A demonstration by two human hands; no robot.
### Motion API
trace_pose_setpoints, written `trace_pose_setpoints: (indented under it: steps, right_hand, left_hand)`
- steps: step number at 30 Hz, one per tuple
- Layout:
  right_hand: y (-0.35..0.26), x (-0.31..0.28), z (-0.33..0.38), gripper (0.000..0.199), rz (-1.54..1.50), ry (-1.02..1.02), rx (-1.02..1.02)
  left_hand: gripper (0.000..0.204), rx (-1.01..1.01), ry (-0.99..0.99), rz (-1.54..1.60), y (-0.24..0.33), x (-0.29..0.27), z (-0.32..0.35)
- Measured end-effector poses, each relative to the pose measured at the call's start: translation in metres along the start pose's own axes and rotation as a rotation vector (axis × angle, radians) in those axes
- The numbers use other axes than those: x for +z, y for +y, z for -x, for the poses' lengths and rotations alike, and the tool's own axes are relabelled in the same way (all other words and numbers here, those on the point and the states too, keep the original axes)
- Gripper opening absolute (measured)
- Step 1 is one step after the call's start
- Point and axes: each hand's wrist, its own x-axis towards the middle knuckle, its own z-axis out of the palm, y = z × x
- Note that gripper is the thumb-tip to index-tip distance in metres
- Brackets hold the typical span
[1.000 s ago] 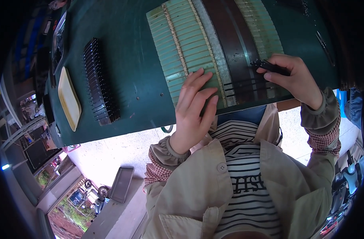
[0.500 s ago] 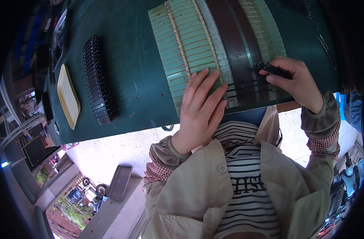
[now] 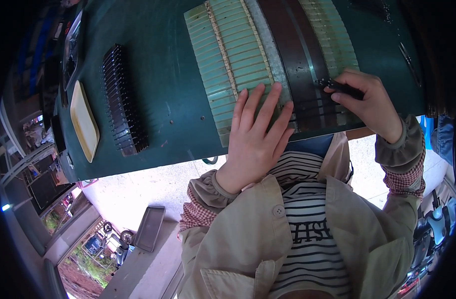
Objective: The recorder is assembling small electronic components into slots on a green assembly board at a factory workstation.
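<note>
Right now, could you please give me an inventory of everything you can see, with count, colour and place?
Table: one, green, across the top.
Slotted board: one, pale green, on the table.
Broad strip: one, dark brown, along the board.
Ridged block: one, black, table's left.
Shallow tray: one, cream, left of the block.
Tweezers-like tool: one, dark, table's right.
Floor tray: one, grey, lower left, off the table.
Edge clutter: uncounted, mixed colours, too small or dark.
Thin rods: a bundle, black, in the right hand.
Jacket: one, beige, bottom centre.
Left hand: one, bare, spread over the board.
Right hand: one, bare, right of the strip.
</note>
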Motion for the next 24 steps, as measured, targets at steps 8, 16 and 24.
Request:
trace_pose_setpoints:
  steps: [8, 16, 24]
  right_hand:
    - [-0.014, -0.016, 0.005, 0.016, 0.131, 0.268, -0.081]
    - [-0.050, -0.008, -0.009, 0.011, -0.331, -0.277, 0.258]
    - [-0.017, -0.001, -0.011, 0.011, -0.365, -0.061, 0.072]
  left_hand:
    - [0.036, 0.017, 0.085, 0.152, -0.014, -0.002, 0.003]
    - [0.015, -0.347, 0.153, 1.156, -0.003, 0.012, -0.023]
    - [0.010, -0.135, 0.169, 0.621, -0.019, 0.001, -0.012]
